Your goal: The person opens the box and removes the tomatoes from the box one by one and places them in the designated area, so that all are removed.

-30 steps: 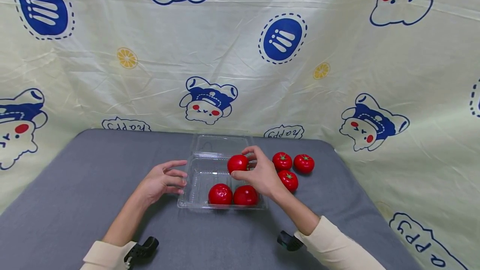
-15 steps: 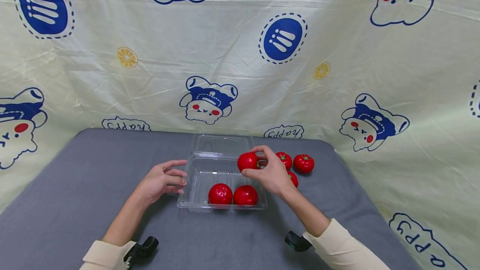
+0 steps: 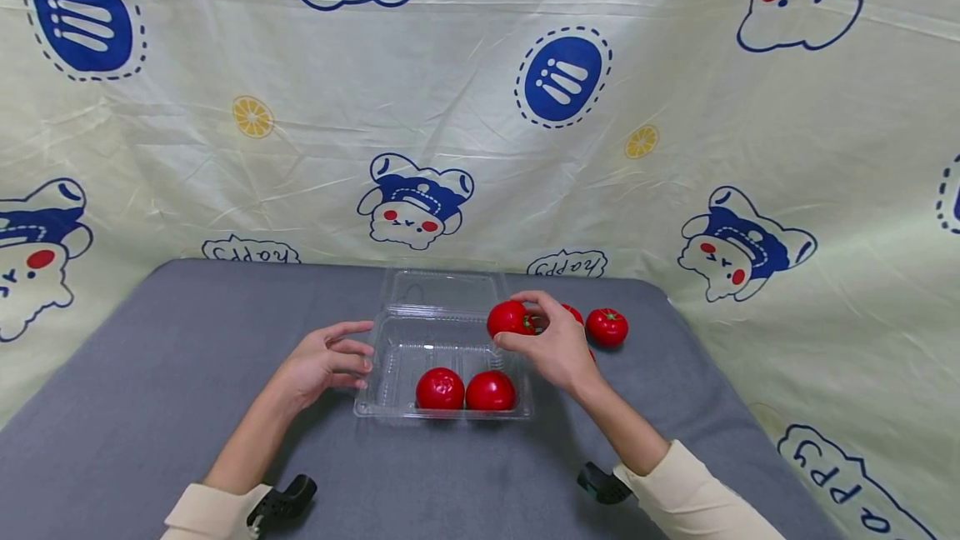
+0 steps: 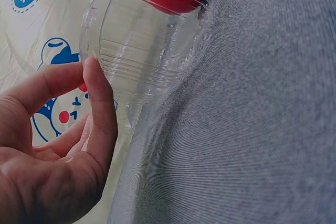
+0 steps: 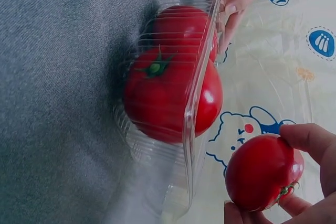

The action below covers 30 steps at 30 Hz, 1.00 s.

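A clear plastic clamshell box [image 3: 395, 348] lies with its lid [image 3: 442, 286] folded back. Two tomatoes [image 3: 440, 390] sit side by side along the near wall inside it. At the box's left side, my left hand [image 3: 318, 365] pinches the rim between thumb and finger, as the left wrist view shows at the rim [image 4: 89, 35]. Over the right part of the box, my right hand [image 3: 558, 348] holds a tomato [image 3: 508, 318] between thumb and fingers. Its green stem faces the palm in the right wrist view, and the tomato [image 5: 262, 171] hangs apart from those in the box.
Right of the box stands a loose tomato [image 3: 607, 328], and others behind my right hand are mostly hidden. Grey cloth covers the table [image 3: 195, 340]. A printed pale curtain [image 3: 315, 148] hangs behind the table's far edge.
My right hand has moved to the right with the tomato, from over the box's middle to its right side, and the tomato's stem has come into view. My left hand stays put.
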Motion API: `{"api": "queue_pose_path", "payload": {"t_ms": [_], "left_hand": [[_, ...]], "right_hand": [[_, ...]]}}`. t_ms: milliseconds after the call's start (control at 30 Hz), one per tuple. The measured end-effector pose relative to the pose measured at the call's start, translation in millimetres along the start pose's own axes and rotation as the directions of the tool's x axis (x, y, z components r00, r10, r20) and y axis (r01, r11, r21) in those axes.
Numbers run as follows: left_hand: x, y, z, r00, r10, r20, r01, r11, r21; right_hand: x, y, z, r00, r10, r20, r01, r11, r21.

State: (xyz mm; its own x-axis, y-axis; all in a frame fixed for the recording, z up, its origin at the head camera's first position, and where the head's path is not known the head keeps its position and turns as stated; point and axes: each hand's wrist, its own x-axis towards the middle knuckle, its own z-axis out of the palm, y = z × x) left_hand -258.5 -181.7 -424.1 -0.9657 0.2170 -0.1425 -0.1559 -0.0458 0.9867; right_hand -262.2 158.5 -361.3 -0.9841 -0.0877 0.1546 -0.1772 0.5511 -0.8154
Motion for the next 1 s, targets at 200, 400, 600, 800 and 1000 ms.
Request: {"api": "queue_pose_path", "payload": {"t_ms": [200,400,600,800,1000], "left_hand": [[0.3,-0.6,-1.1,1.0,-0.001,0.0,0.001,1.0,-0.004],[-0.2,-0.6,-0.9,1.0,-0.008,0.0,0.008,1.0,-0.013],[0.9,-1.2,-1.4,1.0,-0.009,0.006,0.009,1.0,-0.018],[1.1,-1.2,-1.9,1.0,-0.004,0.01,0.004,1.0,-0.021],[0.6,-0.7,-1.8,1.0,-0.003,0.007,0.003,1.0,-0.014]], "right_hand": [[-0.8,3.0,-2.9,0.999,0.0,-0.047,-0.002,0.999,-0.042],[-1.3,6.8,-5.9,0.999,0.02,-0.048,-0.023,0.998,-0.051],[-1.2,9.7,-10.8,0.999,0.022,-0.049,-0.025,0.998,-0.063],[-0.9,11.2,-14.7,0.999,0.022,-0.042,-0.025,0.997,-0.077],[-1.7,13.8,-18.2,0.998,0.037,-0.049,-0.041,0.996,-0.075]]}}
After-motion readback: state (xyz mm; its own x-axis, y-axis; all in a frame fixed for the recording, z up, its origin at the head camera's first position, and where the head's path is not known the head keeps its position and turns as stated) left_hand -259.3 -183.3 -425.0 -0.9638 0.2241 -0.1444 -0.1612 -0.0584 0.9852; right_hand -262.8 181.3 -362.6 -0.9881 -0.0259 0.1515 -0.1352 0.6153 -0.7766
